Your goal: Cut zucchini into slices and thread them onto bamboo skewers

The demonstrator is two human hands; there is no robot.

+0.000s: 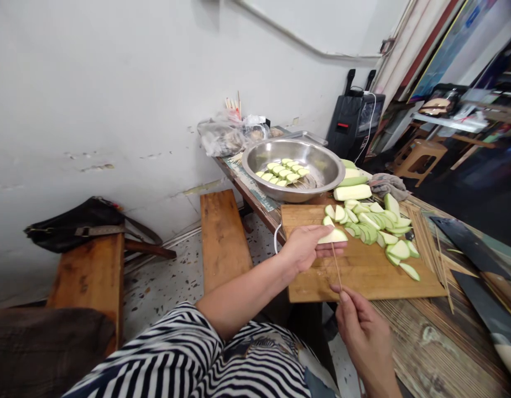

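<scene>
My left hand (307,247) is closed on a pale green zucchini slice (332,236), held flat over the wooden cutting board (313,282). In my right hand (359,326) a thin bamboo skewer (337,268) is pinched between thumb and fingers. Its far end meets the lower edge of the slice; how deep it goes in I cannot tell. Many loose zucchini slices (369,224) are heaped at the back right of the board. Behind it, a steel basin (255,179) holds several skewered rows of slices (282,172).
Bare skewers (425,243) lie across the board's right side. Dark-bladed knives (483,309) rest on the table to the right. Peeled zucchini pieces (352,192) and a grey cloth (389,186) sit beyond the board. A wooden bench (224,237) stands to the left.
</scene>
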